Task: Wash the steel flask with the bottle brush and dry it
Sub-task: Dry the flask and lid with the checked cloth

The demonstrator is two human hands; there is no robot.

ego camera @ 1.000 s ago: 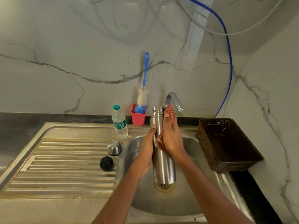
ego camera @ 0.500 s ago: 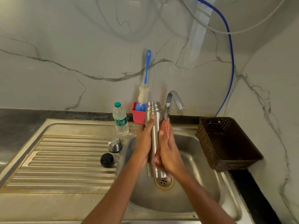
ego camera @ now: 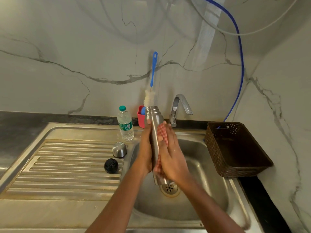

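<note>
Marble walls back a steel sink [ego camera: 218, 195], where the flask [ego camera: 155, 140] stands near upright over the drain, mouth up, long axis nearly vertical. Left hand [ego camera: 146, 148] grasps its left side, fingers curled round the body. Right hand [ego camera: 170, 157] presses a checked cloth [ego camera: 162, 133] flat against its right side. Brush [ego camera: 152, 84] sits behind, in the red cup [ego camera: 141, 119]; drying strokes should likely run along the axis

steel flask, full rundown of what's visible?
The steel flask is a slim brushed-metal cylinder with a ribbed neck, uncapped. It is held roughly upright, tilted slightly, over the sink, its base above the drain. The left hand grips its side; the right hand presses a red checked cloth against it.
</note>
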